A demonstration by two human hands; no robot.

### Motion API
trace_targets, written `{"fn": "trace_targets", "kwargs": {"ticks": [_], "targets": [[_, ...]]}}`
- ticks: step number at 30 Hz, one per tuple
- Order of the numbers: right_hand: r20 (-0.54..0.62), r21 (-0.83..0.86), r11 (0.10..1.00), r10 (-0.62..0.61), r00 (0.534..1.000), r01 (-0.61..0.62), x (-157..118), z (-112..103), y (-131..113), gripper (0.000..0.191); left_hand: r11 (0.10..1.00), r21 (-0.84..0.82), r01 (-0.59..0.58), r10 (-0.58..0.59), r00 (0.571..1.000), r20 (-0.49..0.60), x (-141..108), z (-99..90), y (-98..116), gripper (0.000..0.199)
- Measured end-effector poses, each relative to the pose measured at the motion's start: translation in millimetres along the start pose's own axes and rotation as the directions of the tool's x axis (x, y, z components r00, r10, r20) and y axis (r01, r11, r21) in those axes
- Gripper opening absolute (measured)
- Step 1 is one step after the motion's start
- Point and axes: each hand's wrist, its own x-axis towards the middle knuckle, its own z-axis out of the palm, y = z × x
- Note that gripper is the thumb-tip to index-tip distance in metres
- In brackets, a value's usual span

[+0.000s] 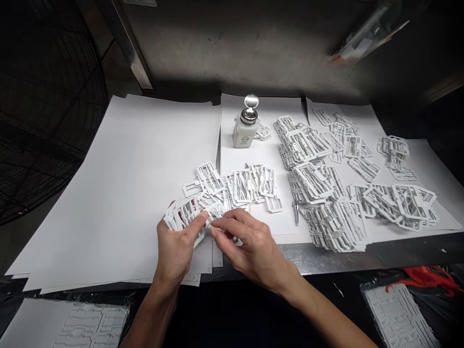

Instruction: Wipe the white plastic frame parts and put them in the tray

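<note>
My left hand (177, 246) is wrapped round a stack of white plastic frames (184, 212), its thumb pressed on top. Close against its right side, my right hand (250, 241) is closed in a pinch at the edge of the stack; what lies between its fingertips is too small to make out. Just beyond both hands, a loose pile of similar white frames (242, 186) rests on the white paper. Part of the held stack is hidden by my fingers.
A white bottle (245, 130) with an open metal lid stands behind the pile. Stacked frames (333, 224) cover the right side, with nail clippers (296, 213) beside them. Red scissors (424, 278) and more sheets of parts (398, 314) lie at the lower right. A fan (47, 96) is at the left.
</note>
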Motion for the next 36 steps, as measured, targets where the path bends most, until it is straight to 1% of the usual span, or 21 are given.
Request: {"fn": "trace_targets", "kwargs": {"ticks": [2,5,6,10,15,17,19,22,23,24,26,28,29,31,32,34,36], "targets": [[0.032,-0.021,1.000,-0.004,0.999,0.005,1.9,-0.5,-1.2,0.021,1.000,-0.003,0.003,-0.003,1.000,0.001,0.7,-0.4,0.5,0.013],[0.132,-0.041,0.999,0.008,0.991,-0.003,2.3,-5.8,-2.1,0.019,1.000,-0.014,0.018,-0.018,1.000,-0.014,2.2,-2.2,0.6,0.016],[0.135,-0.034,0.999,0.017,0.991,-0.013,1.8,-8.3,-2.3,0.019,1.000,-0.016,0.016,-0.016,1.000,-0.024,2.5,-2.6,0.3,0.017],[0.060,0.015,0.999,0.046,0.997,-0.047,-2.6,-11.6,-4.7,0.019,1.000,-0.007,-0.012,0.011,0.999,-0.043,2.2,-1.8,-1.7,0.016],[0.155,-0.021,0.998,0.055,0.986,-0.052,-12.5,-6.3,-6.8,0.021,0.999,-0.003,-0.051,0.051,0.994,-0.098,3.1,-2.7,-2.6,0.012],[0.157,-0.031,0.997,0.077,0.985,-0.073,-16.2,-7.2,-6.4,0.021,0.998,-0.017,-0.055,0.053,0.991,-0.121,4.2,-4.3,-2.7,0.013],[0.115,-0.015,0.997,0.081,0.990,-0.080,-17.7,-8.4,-6.0,0.020,0.998,-0.023,-0.052,0.048,0.990,-0.132,4.7,-4.9,-2.7,0.014],[0.024,0.018,0.999,0.044,0.999,-0.045,-15.3,-6.0,-6.2,0.020,0.999,-0.023,-0.048,0.045,0.990,-0.130,3.4,-2.8,-2.0,0.014],[0.016,0.017,0.999,0.035,0.999,-0.036,-14.0,-4.3,-6.5,0.021,0.998,-0.022,-0.053,0.049,0.990,-0.132,2.6,-1.7,-1.6,0.013],[0.029,0.011,0.999,0.032,0.999,-0.032,-13.1,-2.8,-6.8,0.021,0.998,-0.021,-0.061,0.057,0.989,-0.136,1.9,-0.7,-1.1,0.013],[0.110,0.003,0.999,0.042,0.993,-0.043,-13.0,-2.0,-7.3,0.022,0.997,-0.019,-0.076,0.072,0.987,-0.146,1.2,0.3,0.2,0.013],[0.184,0.012,0.997,0.076,0.980,-0.080,-15.6,-5.3,-6.3,0.021,0.997,-0.022,-0.079,0.075,0.986,-0.146,1.6,-0.4,1.7,0.013],[0.191,0.029,0.994,0.098,0.977,-0.105,-17.6,-8.1,-5.0,0.019,0.997,-0.024,-0.076,0.072,0.987,-0.145,2.2,-1.1,2.3,0.013],[0.143,0.064,0.982,0.170,0.975,-0.180,-21.8,-14.5,-0.2,0.015,0.997,-0.035,-0.069,0.064,0.987,-0.145,3.4,-3.1,3.0,0.014],[0.104,0.080,0.968,0.227,0.968,-0.236,-23.5,-17.1,3.0,0.016,0.997,-0.044,-0.068,0.061,0.987,-0.148,3.9,-4.2,3.1,0.016],[0.068,0.139,0.917,0.368,0.927,-0.374,-25.9,-19.8,9.5,0.020,0.995,-0.074,-0.066,0.054,0.988,-0.147,4.4,-6.1,2.5,0.019],[0.114,0.241,0.837,0.478,0.871,-0.491,-26.6,-19.3,14.0,0.019,0.992,-0.113,-0.062,0.048,0.991,-0.123,4.2,-7.8,1.8,0.021]]}}
